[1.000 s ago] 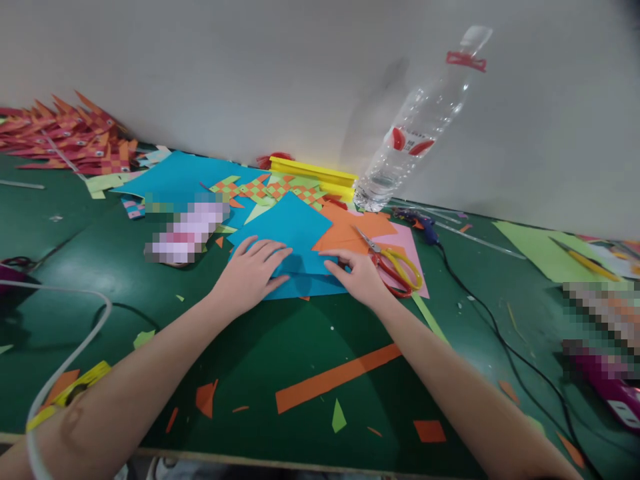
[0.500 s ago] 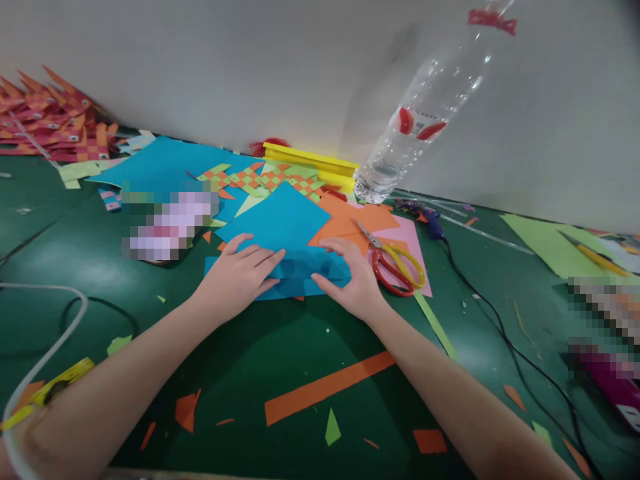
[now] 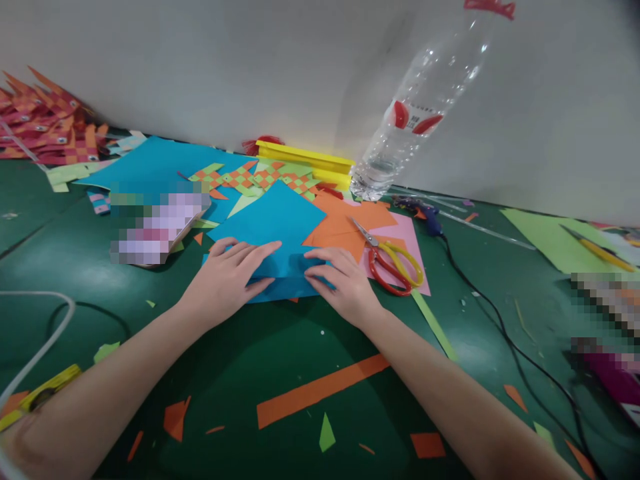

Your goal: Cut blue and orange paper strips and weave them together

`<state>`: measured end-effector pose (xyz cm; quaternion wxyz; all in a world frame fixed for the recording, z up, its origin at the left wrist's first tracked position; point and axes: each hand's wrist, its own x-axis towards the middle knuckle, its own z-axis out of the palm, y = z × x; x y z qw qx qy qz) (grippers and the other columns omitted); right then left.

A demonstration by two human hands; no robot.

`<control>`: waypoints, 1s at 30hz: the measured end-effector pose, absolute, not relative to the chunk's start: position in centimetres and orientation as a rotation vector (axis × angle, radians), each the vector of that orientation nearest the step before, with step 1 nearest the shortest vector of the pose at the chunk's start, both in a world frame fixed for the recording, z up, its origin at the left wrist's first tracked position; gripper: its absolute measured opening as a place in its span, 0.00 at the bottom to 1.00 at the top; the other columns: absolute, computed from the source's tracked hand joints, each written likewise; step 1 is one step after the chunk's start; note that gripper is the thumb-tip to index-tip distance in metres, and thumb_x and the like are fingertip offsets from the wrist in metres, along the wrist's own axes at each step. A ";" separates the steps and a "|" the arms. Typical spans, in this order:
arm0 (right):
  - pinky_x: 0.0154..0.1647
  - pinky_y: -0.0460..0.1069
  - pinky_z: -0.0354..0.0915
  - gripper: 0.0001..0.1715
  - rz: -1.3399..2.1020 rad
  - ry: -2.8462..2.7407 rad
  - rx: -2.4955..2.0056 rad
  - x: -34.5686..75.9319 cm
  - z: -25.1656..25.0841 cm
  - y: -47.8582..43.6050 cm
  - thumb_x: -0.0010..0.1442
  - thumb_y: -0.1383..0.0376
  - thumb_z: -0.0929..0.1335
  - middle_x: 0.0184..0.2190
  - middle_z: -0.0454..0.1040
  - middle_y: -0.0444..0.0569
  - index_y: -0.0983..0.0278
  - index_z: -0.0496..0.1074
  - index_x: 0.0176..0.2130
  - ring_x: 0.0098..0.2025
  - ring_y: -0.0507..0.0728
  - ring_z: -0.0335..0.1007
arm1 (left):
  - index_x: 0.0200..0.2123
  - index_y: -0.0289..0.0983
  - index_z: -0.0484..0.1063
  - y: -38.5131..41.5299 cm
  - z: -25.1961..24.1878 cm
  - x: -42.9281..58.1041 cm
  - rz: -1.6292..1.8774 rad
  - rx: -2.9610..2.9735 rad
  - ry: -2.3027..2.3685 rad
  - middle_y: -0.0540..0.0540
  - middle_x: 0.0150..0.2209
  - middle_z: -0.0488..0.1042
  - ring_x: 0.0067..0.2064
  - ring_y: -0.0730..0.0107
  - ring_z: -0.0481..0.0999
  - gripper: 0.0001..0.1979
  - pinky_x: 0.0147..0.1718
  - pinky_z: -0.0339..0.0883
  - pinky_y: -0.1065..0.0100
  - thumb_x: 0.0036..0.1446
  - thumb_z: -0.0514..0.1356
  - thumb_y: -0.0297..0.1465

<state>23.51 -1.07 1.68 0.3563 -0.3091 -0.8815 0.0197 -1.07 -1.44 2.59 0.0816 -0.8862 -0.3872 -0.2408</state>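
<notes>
A blue square of paper (image 3: 273, 223) lies on the green table (image 3: 280, 347), one corner pointing away from me, its near part folded over. My left hand (image 3: 225, 280) rests flat on the paper's near left part, fingers stretched out. My right hand (image 3: 343, 283) presses its curled fingertips on the fold at the paper's near right. Neither hand holds anything. Orange paper (image 3: 345, 223) and pink paper (image 3: 407, 237) lie under and beside the blue sheet.
Red and yellow scissors (image 3: 393, 263) lie on the pink paper right of my right hand. A clear bottle (image 3: 425, 110) stands against the wall, with a yellow box (image 3: 305, 160) and woven strips (image 3: 250, 179) beside it. A glue gun (image 3: 425, 217) with a black cable and an orange strip (image 3: 320, 390) lie nearby.
My right hand has slid leftward along the fold toward my left hand. The left hand stays flat on the paper. The view has shifted slightly.
</notes>
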 end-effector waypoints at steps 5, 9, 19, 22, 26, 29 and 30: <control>0.49 0.58 0.69 0.06 0.076 -2.250 -0.806 23.5 1.6 -1.3 0.63 0.70 0.65 0.49 0.73 0.56 0.62 0.71 0.38 0.51 0.60 0.70 | 0.45 0.35 0.68 -1.3 2.5 -1.2 -0.715 -2.672 -1.159 0.41 0.41 0.78 0.42 0.57 0.77 0.11 0.49 0.58 0.55 0.66 0.54 0.37; 0.49 0.58 0.69 0.06 0.102 -2.224 -0.794 23.4 1.6 -1.3 0.64 0.70 0.64 0.51 0.72 0.55 0.60 0.70 0.39 0.51 0.59 0.70 | 0.41 0.37 0.69 -1.3 2.5 -1.4 -0.730 -2.698 -1.151 0.43 0.44 0.78 0.43 0.58 0.77 0.09 0.49 0.57 0.55 0.65 0.55 0.37; 0.54 0.60 0.66 0.14 0.142 -2.274 -0.884 23.4 1.7 -1.5 0.62 0.67 0.66 0.56 0.67 0.58 0.62 0.66 0.49 0.56 0.61 0.65 | 0.37 0.36 0.73 -1.3 3.0 -1.4 -0.733 -2.643 -0.951 0.45 0.39 0.80 0.39 0.62 0.78 0.09 0.50 0.58 0.54 0.66 0.54 0.31; 0.54 0.61 0.65 0.12 0.157 -2.315 -0.929 23.4 1.7 -1.6 0.63 0.68 0.65 0.60 0.63 0.58 0.61 0.67 0.48 0.56 0.61 0.65 | 0.36 0.36 0.73 -1.3 3.0 -1.3 -0.729 -2.633 -0.924 0.46 0.38 0.80 0.38 0.63 0.78 0.09 0.50 0.58 0.53 0.66 0.54 0.30; 0.54 0.60 0.65 0.03 0.205 -2.277 -0.942 23.4 1.6 -1.3 0.63 0.67 0.65 0.60 0.63 0.58 0.62 0.69 0.39 0.55 0.60 0.66 | 0.36 0.37 0.74 -1.3 3.0 -1.3 -0.698 -2.621 -0.921 0.47 0.39 0.80 0.39 0.63 0.78 0.10 0.51 0.58 0.52 0.66 0.54 0.31; 0.53 0.60 0.65 0.02 0.198 -2.272 -0.966 23.5 1.4 -0.9 0.63 0.66 0.66 0.56 0.70 0.56 0.62 0.69 0.37 0.55 0.61 0.66 | 0.36 0.38 0.75 -1.4 3.0 -1.3 -0.660 -2.629 -0.957 0.48 0.38 0.80 0.39 0.63 0.78 0.11 0.52 0.58 0.51 0.66 0.53 0.31; 0.53 0.60 0.65 0.02 0.196 -2.274 -0.970 23.6 1.2 -0.8 0.63 0.66 0.66 0.53 0.72 0.55 0.61 0.69 0.37 0.54 0.61 0.67 | 0.36 0.39 0.75 -1.4 3.0 -1.2 -0.653 -2.638 -0.969 0.48 0.37 0.80 0.39 0.63 0.78 0.11 0.53 0.58 0.51 0.66 0.53 0.31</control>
